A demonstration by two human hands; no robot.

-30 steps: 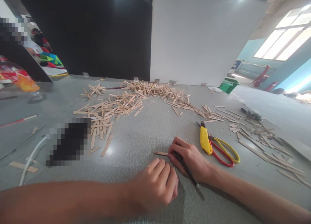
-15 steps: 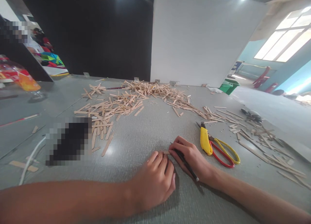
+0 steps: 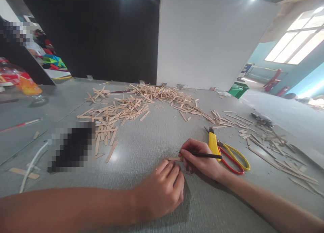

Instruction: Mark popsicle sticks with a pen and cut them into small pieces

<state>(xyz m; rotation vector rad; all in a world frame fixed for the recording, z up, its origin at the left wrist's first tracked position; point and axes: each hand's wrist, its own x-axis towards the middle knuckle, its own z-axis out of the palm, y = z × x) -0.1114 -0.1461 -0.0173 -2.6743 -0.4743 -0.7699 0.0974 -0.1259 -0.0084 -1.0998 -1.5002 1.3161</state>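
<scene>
A short wooden stick [image 3: 172, 158] lies flat on the grey table [image 3: 152, 138] near its front edge. My left hand [image 3: 162, 189] rests on the table with curled fingers, its fingertips pressing the stick's near end. My right hand [image 3: 199, 158] is closed around a thin dark pencil [image 3: 202, 155], which lies almost level with its tip at the stick. Just right of that hand lie yellow-and-red scissors [image 3: 225, 150].
A big scatter of wooden sticks [image 3: 131, 106] covers the table's middle and back. Cut slivers [image 3: 273, 145] lie at the right. A blurred dark object [image 3: 71, 147] and a white cable [image 3: 32, 165] sit at the left, a plastic bottle [image 3: 20, 83] at far left. A white board [image 3: 210, 40] stands behind.
My left hand slid forward onto the stick. My right hand turned the pencil from pointing back toward me to lying nearly level, tip at the stick.
</scene>
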